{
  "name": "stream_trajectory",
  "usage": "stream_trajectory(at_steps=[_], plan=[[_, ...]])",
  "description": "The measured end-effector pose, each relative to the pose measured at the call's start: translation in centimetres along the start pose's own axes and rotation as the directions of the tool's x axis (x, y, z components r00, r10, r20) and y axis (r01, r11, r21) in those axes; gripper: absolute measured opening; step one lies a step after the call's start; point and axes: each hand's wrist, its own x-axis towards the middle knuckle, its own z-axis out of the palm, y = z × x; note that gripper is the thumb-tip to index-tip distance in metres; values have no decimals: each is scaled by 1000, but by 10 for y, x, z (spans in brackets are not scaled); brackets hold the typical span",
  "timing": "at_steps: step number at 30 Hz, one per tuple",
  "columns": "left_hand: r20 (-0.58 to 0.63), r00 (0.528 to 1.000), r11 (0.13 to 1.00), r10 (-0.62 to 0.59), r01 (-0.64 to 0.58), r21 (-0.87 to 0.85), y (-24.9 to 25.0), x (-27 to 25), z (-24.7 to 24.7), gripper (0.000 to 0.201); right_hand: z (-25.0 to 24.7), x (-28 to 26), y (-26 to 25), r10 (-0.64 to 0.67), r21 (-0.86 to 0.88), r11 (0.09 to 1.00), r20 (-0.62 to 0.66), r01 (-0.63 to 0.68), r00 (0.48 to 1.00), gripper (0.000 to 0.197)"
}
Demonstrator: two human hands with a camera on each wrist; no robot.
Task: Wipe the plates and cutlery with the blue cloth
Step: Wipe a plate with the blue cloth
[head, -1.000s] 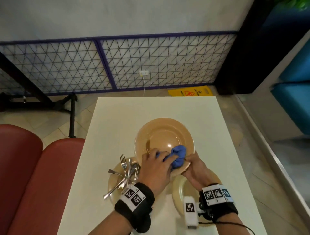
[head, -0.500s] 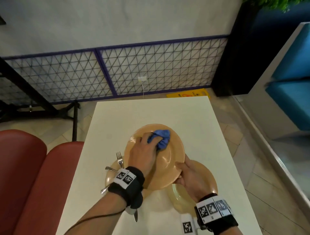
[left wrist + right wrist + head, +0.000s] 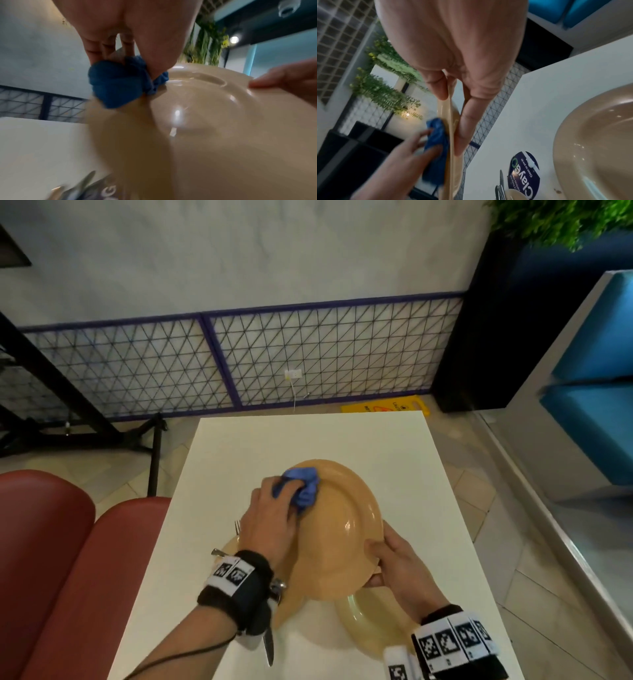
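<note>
My left hand (image 3: 270, 522) bunches the blue cloth (image 3: 301, 486) against the upturned tan plate (image 3: 339, 542); my right hand (image 3: 402, 570) pinches its near rim.

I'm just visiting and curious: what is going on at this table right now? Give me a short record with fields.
activity: a person wipes a lifted plate with a cloth
left hand: grips the bunched blue cloth and presses it on the plate's far side
right hand: pinches the near rim of the tan plate, thumb on one face, fingers on the other
plate state: raised off the white table and tilted
second plate: lies flat on the table below the right wrist
cutlery: on a third plate, mostly hidden under the left arm
</note>
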Motion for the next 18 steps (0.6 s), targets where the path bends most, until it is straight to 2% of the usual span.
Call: stream_trajectory(at_steps=[3, 5, 7, 9, 11, 14, 16, 18], plan=[[-52, 998, 975, 47, -57, -215, 44, 4, 11, 45, 14, 2, -4, -9, -49, 999, 27, 11, 1000, 42], [-42, 988, 943, 146, -152, -296, 67, -14, 24, 42, 10, 2, -12, -31, -33, 999, 18, 32, 999, 44], [16, 960, 923, 280, -264, -280, 70, -40, 35, 40, -2, 2, -18, -58, -4, 998, -10, 58, 998, 41], [73, 934, 919, 349, -326, -221, 48, -57, 40, 41, -15, -1, -22, -65, 5, 998, -43, 66, 997, 40], [116, 943, 943, 311, -291, -158, 14, -56, 36, 43, -24, -6, -24, -62, -28, 998, -57, 61, 996, 41], [50, 995, 994, 90, -86, -70, -19, -26, 20, 44, -21, -13, -21, -58, -82, 995, -23, 56, 998, 43], [-43, 999, 996, 32, -36, -79, -6, -2, 8, 43, -7, -14, -21, -78, -117, 990, 10, 78, 997, 43], [-107, 993, 984, 51, -68, -162, 27, 7, 3, 42, 10, -10, -25, -105, -142, 984, 32, 109, 994, 42]])
